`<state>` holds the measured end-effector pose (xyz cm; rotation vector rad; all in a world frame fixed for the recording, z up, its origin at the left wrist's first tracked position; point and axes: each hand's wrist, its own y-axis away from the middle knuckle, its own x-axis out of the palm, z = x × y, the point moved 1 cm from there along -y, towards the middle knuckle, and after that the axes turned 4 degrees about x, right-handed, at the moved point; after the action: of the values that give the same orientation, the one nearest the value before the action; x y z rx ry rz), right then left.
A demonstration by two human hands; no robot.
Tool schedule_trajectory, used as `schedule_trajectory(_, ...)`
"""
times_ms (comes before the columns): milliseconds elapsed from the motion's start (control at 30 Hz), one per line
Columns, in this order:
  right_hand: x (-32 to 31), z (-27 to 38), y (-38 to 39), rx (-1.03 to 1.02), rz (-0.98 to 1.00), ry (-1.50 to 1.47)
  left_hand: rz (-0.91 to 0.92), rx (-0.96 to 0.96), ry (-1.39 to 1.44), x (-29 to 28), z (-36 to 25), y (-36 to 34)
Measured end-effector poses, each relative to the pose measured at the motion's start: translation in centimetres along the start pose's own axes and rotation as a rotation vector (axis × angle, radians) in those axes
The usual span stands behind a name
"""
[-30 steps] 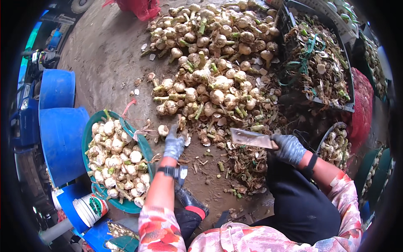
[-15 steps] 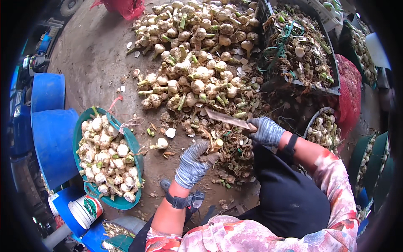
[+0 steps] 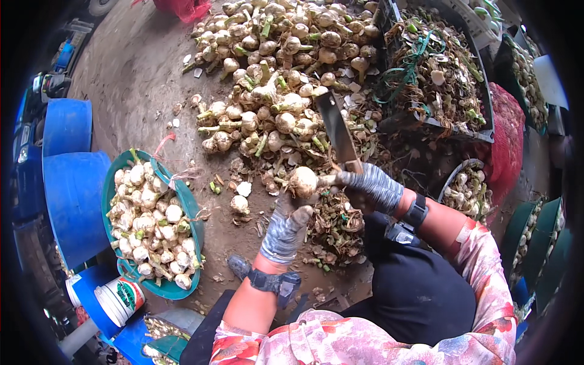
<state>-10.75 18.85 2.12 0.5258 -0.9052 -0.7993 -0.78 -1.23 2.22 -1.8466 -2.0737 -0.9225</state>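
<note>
My left hand [image 3: 287, 228], in a grey striped knit glove, is closed around the underside of a garlic bulb [image 3: 303, 181]. The bulb's stem points right, toward my right hand [image 3: 374, 185], whose fingertips are at the stem's end. That hand, gloved alike, also grips a knife [image 3: 338, 129] with a broad flat blade pointing away from me. Beyond both hands lies a large heap of garlic bulbs with stems [image 3: 286, 115]. A single garlic bulb [image 3: 239, 204] rests on the ground left of my left hand.
At left stands a green tub [image 3: 199, 243] of trimmed garlic, beside blue barrels [image 3: 76, 207]. A black crate [image 3: 486, 132] of dry trimmings stands at far right, near a red mesh sack [image 3: 506, 140]. Peelings [image 3: 334, 237] lie between my knees. A pail [image 3: 447, 182] holds more garlic.
The knife has swung from pointing left to pointing away from me. The bulb in my left hand now shows its round side, stem toward my right hand, which has come closer.
</note>
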Motion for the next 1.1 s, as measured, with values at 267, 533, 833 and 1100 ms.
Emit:
schedule_trajectory(267, 1.0, 1.3, 1.5, 0.035, -0.055, 0.323, 0.061, 0.046, 0.05, 1.5, 0.3, -2.7)
schedule_trajectory(533, -0.5, 1.4, 1.9, -0.378, -0.33, 1.007, 0.014, 0.003, -0.066, 1.9, 0.1, -2.4)
schedule_trajectory(833, 3.0, 3.0, 4.0, -0.459, -0.082, 1.587, 0.236, 0.052, -0.942, -2.9, 1.1, 1.3)
schedule_trajectory(1100, 0.7, 0.1, 2.3, -0.475, -0.082, 1.612, 0.028, -0.397, 0.682, -4.4, 4.9, 1.5)
